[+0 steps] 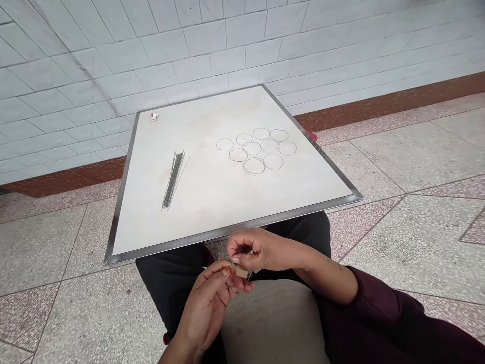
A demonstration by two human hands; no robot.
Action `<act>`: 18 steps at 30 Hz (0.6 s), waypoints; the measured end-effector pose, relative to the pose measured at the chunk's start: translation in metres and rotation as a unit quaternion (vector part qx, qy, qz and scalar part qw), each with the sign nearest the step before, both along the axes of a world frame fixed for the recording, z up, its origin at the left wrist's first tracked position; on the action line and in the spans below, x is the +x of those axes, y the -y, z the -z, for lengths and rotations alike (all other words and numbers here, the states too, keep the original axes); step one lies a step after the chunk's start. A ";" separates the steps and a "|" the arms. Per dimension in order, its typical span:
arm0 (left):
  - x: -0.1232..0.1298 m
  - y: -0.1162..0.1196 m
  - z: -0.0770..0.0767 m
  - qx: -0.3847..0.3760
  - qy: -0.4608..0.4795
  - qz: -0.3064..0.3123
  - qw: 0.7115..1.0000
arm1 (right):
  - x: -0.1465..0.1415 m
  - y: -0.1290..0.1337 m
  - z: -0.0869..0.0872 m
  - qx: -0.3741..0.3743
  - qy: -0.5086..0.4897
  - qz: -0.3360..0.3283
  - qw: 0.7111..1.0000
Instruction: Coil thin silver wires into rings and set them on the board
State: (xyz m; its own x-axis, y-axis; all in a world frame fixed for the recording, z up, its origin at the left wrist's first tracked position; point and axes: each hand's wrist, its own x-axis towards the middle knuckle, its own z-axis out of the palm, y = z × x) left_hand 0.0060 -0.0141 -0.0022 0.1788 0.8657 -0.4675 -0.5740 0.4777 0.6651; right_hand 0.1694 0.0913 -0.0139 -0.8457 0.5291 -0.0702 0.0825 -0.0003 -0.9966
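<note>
Over my lap, my left hand (212, 298) pinches a thin wire ring (231, 285) between thumb and forefinger, its palm turned up. From the right, my right hand (252, 250) closes its thumb and forefinger on the top of the same ring, touching close to the left fingertips. A small tan, block-like item (241, 272) shows between the hands; I cannot tell what it is or which hand bears it. Several finished-looking wire rings (253, 148) lie in a cluster on the right of the table, some overlapping. A bundle of straight wires (173, 181) lies on the left.
The white table (212, 197) has a metal rim and stands just beyond my knees. A small white and red object (154, 117) sits near its far left corner. Behind rises a tiled wall (212, 63). A grey cushion (273, 318) rests on my lap.
</note>
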 end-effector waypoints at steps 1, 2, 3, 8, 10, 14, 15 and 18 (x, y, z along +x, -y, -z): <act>0.000 -0.001 0.001 -0.010 0.008 -0.004 1.000 | 0.000 0.000 0.000 -0.001 -0.001 -0.001 1.000; -0.001 -0.001 0.002 -0.018 0.013 -0.008 1.000 | 0.000 -0.001 0.000 -0.003 -0.002 -0.004 1.000; -0.001 -0.002 0.003 -0.022 0.015 -0.010 1.000 | 0.000 -0.001 0.000 -0.004 -0.003 -0.008 1.000; -0.004 -0.002 0.005 -0.016 -0.011 0.017 1.000 | 0.000 -0.001 -0.003 0.041 0.018 -0.015 0.999; -0.005 -0.001 0.006 -0.020 -0.020 0.030 0.999 | 0.002 -0.002 -0.006 0.071 0.030 -0.026 0.997; -0.006 -0.001 0.007 -0.033 -0.006 0.031 0.999 | 0.005 -0.004 -0.011 0.124 0.010 -0.049 0.991; -0.006 0.000 0.007 -0.038 0.001 0.022 0.999 | 0.006 -0.005 -0.011 0.134 -0.005 -0.048 0.990; -0.005 0.000 0.007 -0.051 0.018 -0.022 0.998 | 0.006 -0.007 -0.008 0.151 -0.047 -0.038 0.987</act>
State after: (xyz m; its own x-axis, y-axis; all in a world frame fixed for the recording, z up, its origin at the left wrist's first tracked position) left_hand 0.0014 -0.0142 -0.0091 0.1600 0.8215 -0.5473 -0.6181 0.5157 0.5934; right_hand 0.1753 0.0979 -0.0056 -0.8787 0.4491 0.1621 -0.0224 0.3005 -0.9535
